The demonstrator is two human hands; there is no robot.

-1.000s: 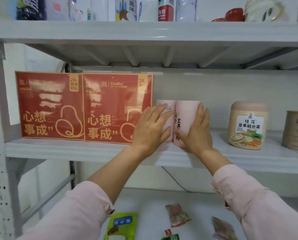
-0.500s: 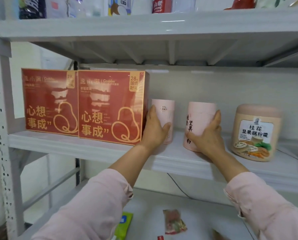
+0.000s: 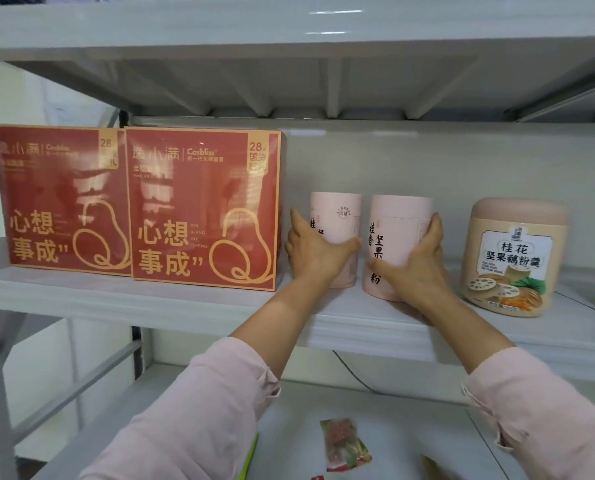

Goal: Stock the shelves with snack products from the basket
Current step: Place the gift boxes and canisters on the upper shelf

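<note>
While hands (image 3: 318,254) grip them, canisters (image 3: 337,216) (pink) stand.

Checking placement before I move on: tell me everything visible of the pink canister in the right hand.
The pink canister is a pale pink cylinder, matte like cardboard, with black Chinese lettering running down its front. It stands roughly upright near the front of the shelf, between the other pink canister and a beige jar, touching neither. The right hand grips its lower right side, thumb across the front.

2 pink canisters (image 3: 341,216) (image 3: 398,230), upright, side by side on shelf (image 3: 185,303)
</note>
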